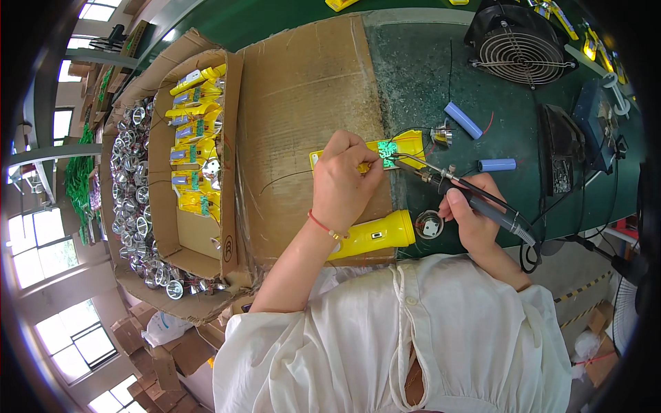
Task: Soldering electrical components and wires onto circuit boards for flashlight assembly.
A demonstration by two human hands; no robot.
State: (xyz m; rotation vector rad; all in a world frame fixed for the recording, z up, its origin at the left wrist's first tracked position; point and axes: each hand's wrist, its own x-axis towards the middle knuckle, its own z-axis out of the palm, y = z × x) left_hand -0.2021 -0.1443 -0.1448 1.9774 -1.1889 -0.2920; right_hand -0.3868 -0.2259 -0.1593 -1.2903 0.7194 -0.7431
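My left hand [346, 177] is pinched closed over a yellow flashlight casing half [412, 142]; whatever its fingertips grip is hidden. A green circuit board [387, 153] lies in that casing, just right of the fingertips. Wrapped around a soldering iron [480, 204] with a thin metal feed tube, my right hand [475, 219] points the tip left at the board. Beneath the iron sits a round silver lamp head [429, 225]. A second yellow flashlight casing [377, 235] lies nearer to me, below my left hand. Another silver lamp head [441, 135] with wires rests beside the board.
Two blue cylindrical batteries [463, 120] [496, 165] lie on the green mat. At the left, a cardboard box [233, 165] holds several yellow casings, beside many silver lamp heads [131, 199]. A black fan [521, 55] stands at the far right, near a blue soldering station [593, 124].
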